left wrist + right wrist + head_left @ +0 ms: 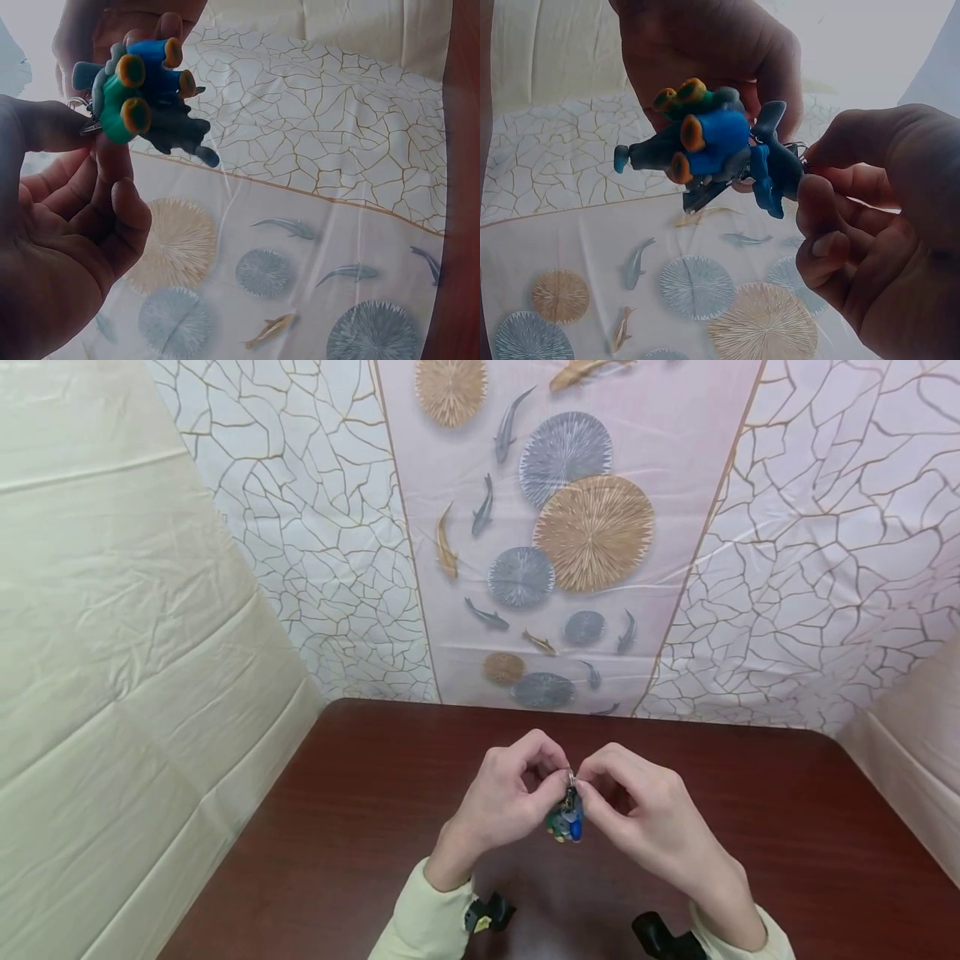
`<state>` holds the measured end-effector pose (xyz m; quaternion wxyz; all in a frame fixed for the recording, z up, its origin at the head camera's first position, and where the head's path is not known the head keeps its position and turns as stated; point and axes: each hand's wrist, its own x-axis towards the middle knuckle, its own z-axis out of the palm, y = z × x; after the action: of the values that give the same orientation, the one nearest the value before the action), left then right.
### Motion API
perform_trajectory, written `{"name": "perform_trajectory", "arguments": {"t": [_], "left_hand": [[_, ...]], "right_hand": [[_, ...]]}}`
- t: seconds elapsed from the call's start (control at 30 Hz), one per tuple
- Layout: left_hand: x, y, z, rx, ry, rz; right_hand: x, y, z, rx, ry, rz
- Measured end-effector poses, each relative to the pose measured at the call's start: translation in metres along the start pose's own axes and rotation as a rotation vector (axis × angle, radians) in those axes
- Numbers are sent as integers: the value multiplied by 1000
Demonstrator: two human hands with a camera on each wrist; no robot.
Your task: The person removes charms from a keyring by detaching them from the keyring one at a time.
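Observation:
A bunch of small keychain figures (pixel 564 823) in blue, green and grey hangs from a metal key ring (pixel 572 777) above the table. My left hand (pixel 512 793) pinches the ring between thumb and forefinger from the left. From the right, my right hand (pixel 654 814) pinches it at the same spot, fingertips almost meeting the left ones. In the left wrist view a green figure with orange-rimmed feet (pixel 120 109) dangles beside a blue one (pixel 154 66). A dark whale-tail-shaped piece (pixel 780 169) shows near the ring in the right wrist view.
The dark red-brown table (pixel 360 802) lies below both hands. Behind it hangs a patterned cloth (pixel 480 635) with fish and round leaf prints. Cream cloth (pixel 135 635) lines the left side, and similar cloth (pixel 911 752) the right.

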<state>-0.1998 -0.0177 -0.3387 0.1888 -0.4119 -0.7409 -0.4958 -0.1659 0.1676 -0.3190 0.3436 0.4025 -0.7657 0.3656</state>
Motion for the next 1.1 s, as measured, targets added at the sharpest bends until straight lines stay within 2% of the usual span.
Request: {"name": "perform_trajectory", "arguments": {"t": [0.23, 0.43, 0.7, 0.83, 1.1], "left_hand": [[1, 0, 3, -10, -37, 26], [2, 2, 4, 37, -51, 58], [1, 1, 2, 122, -20, 80], [0, 1, 3, 115, -4, 44], [0, 2, 4, -11, -4, -54]], "right_hand": [[1, 1, -3, 1, 12, -4], [0, 2, -5, -18, 20, 5], [0, 2, -5, -14, 9, -1], [0, 1, -4, -16, 1, -6], [-1, 0, -4, 5, -21, -4]]}}
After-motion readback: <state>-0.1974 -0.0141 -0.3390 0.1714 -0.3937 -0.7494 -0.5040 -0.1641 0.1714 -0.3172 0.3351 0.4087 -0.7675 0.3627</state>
